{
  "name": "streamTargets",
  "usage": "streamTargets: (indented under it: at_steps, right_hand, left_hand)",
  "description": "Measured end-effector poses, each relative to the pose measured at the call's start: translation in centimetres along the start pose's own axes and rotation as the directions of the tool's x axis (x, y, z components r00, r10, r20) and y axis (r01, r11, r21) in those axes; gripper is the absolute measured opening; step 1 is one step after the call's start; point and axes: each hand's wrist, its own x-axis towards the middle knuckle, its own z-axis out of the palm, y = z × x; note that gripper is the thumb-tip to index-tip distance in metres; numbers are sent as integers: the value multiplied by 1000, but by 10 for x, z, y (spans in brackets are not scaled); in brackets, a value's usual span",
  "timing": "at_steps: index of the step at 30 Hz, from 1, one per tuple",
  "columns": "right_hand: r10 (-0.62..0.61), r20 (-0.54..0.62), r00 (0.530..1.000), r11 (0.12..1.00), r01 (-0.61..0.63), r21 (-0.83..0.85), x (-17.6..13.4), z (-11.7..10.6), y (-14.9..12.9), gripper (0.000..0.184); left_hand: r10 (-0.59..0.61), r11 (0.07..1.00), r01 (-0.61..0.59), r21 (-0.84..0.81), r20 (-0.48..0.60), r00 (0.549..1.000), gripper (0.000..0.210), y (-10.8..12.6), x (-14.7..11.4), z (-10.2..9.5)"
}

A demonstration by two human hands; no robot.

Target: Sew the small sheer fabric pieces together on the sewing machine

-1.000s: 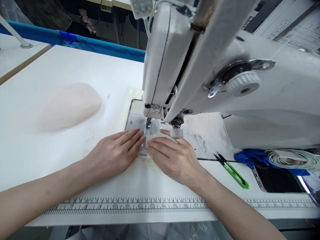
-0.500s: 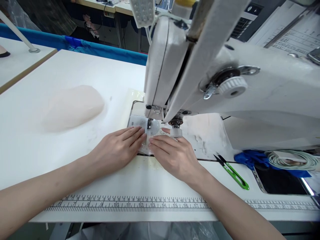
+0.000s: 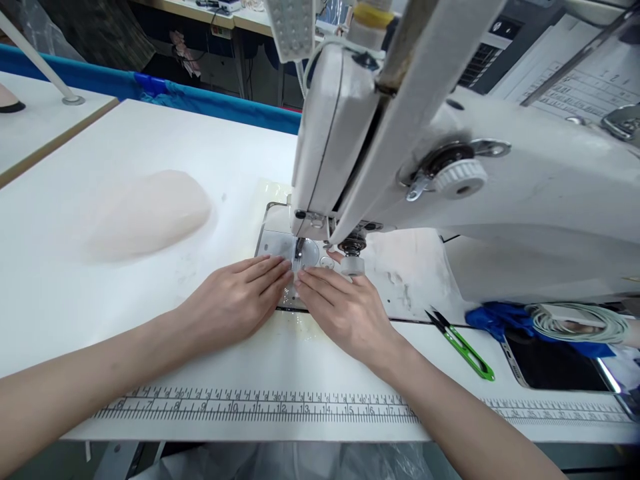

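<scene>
Both hands lie palm down in front of the needle of a white sewing machine (image 3: 320, 140). My left hand (image 3: 240, 293) rests with its fingers stretched out on the left of the metal needle plate (image 3: 275, 240). My right hand (image 3: 345, 310) lies flat from the other side, its thumb partly hidden behind a white-capped part below the machine head. The fingertips almost meet just before the presser foot (image 3: 299, 249). Something thin, clear and glossy shows between them, too faint to name. A pale beige, cup-shaped piece (image 3: 155, 213) sits on the white table (image 3: 215, 167) at the left.
Green thread snips (image 3: 463, 347) lie right of my right hand. Beyond them are a phone (image 3: 555, 360), a coiled pale cord (image 3: 580, 323) and blue cloth (image 3: 493, 319). A printed ruler (image 3: 280, 405) runs along the front edge. Blue fabric (image 3: 225, 110) borders the far edge.
The view has shifted slightly. My right fingertips have edged a little to the left, and the right thumb shows a bit further over. The left hand looks almost the same.
</scene>
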Motion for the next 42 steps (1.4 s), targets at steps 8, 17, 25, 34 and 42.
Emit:
streamTargets:
  at_steps: [8, 17, 25, 34, 42]
  right_hand:
    - [76, 14, 997, 997, -76, -18, 2, 4, 0, 21]
    - [161, 44, 986, 986, -163, 46, 4, -1, -3, 21]
    - [186, 108, 977, 981, -179, -71, 8, 3, 2, 24]
    - [165, 103, 981, 982, -153, -112, 9, 2, 5, 26]
    - [179, 112, 977, 983, -172, -71, 6, -3, 5, 28]
  left_hand:
    - [-84, 996, 84, -40, 8, 996, 31, -2, 3, 3]
    - [-108, 994, 108, 12, -21, 994, 29, 6, 1, -3]
    - [-133, 991, 133, 3, 3, 991, 36, -3, 1, 7]
    - [-198, 976, 200, -85, 30, 980, 43, -13, 4, 17]
    - [-294, 945, 304, -122, 97, 951, 46, -15, 2, 20]
